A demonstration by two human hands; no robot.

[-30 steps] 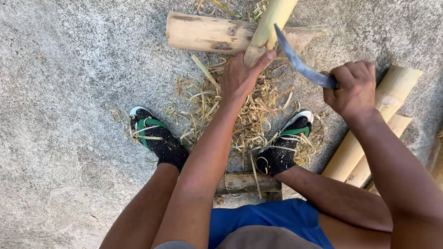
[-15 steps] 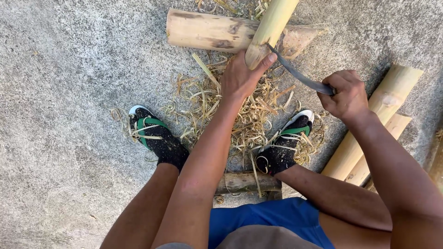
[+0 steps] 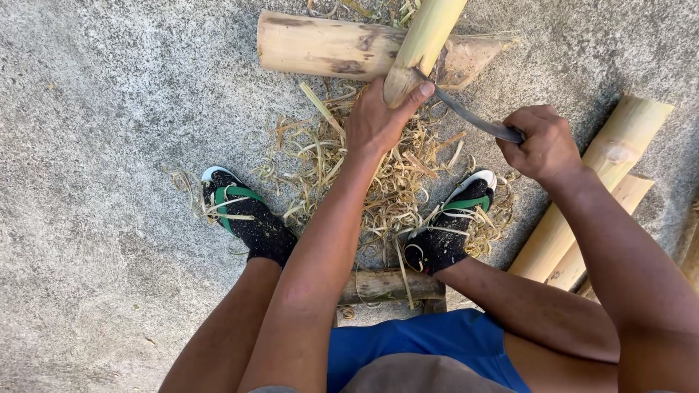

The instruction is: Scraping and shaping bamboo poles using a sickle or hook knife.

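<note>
I see rough grey concrete ground (image 3: 109, 109) carrying everything here. A short thick bamboo log (image 3: 320, 47) lies across it at the far side. Nearer, a heap of pale shavings (image 3: 393, 175) spreads between my two sandalled feet (one sandal (image 3: 244, 211) left, the other right). Split bamboo lengths (image 3: 597, 189) lie at the right, and a low wooden piece (image 3: 389, 285) sits nearest.

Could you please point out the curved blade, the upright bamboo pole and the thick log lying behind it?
Curved dark metal blade (image 3: 466, 116), head view, mid-blade.
Upright yellow-green bamboo pole (image 3: 426, 36), head view, shaft.
Thick pale log (image 3: 313, 45), head view, left half.
</note>
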